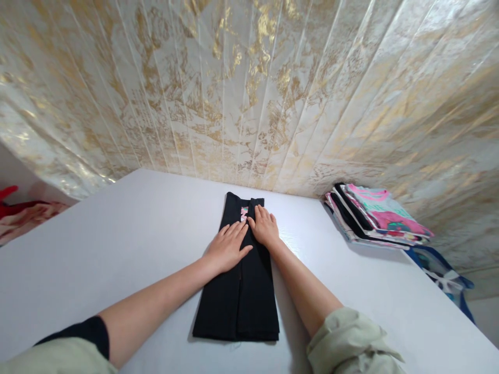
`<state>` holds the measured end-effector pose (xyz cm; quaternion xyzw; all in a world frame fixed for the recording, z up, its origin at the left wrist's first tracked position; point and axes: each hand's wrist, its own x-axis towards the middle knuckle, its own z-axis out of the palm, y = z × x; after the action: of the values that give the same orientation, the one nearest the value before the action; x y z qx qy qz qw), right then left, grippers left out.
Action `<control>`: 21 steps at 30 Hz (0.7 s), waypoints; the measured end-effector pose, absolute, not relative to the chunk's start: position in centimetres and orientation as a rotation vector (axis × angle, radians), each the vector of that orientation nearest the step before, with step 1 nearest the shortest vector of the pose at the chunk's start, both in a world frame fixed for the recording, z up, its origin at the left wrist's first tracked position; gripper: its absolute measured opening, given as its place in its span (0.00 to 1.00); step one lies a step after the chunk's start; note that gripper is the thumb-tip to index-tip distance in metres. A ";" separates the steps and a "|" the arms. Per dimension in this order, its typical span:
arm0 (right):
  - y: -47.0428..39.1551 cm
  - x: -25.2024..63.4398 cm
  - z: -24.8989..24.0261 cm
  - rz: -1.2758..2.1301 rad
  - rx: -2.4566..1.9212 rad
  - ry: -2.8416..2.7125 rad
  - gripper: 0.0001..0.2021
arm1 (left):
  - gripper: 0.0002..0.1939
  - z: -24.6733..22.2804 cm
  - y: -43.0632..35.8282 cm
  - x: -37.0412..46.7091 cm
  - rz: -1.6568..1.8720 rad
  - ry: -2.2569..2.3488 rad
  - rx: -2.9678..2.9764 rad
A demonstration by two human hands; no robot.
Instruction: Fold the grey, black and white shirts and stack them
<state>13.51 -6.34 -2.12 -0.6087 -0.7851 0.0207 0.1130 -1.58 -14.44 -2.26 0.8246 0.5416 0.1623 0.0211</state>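
A black garment (pixel 255 301), folded into a long narrow shape, lies flat on the white table (pixel 156 208). Near its far end a small pink and white patterned patch (pixel 244 212) shows between the folded edges. My left hand (pixel 229 246) rests palm down on the left and middle part of the cloth, thumb spread away from the fingers. My right hand (pixel 265 224) lies on the upper right edge of the cloth, fingers pointing away from me, fingertips beside the patch. Neither hand grips the fabric.
A stack of folded clothes (pixel 384 215), a pink and mint printed shirt on top, sits at the table's back right. A blue-edged bag (pixel 444 278) is beyond the right edge. Red and pink cloth (pixel 27 215) lies at the far left. A gold-patterned curtain (pixel 241 93) hangs behind.
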 end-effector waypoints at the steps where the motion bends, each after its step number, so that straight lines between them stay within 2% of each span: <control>1: -6.3 13.5 -2.2 0.059 -1.782 -2.304 0.30 | 0.32 -2.5 -14.5 -1.5 0.497 1.686 2.561; 12: -6.0 13.2 -2.0 0.106 -1.657 -2.376 0.27 | 0.32 -2.4 -15.0 -1.4 0.475 1.707 2.580; 21: -3.8 13.1 -1.6 0.169 -1.765 -2.352 0.28 | 0.31 -1.9 -15.0 -1.4 0.437 1.706 2.556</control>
<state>13.12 -3.80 -1.58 -0.5964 -0.7947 0.0570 0.0977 -1.38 -15.04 -1.89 0.8233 0.5496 0.1406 0.0187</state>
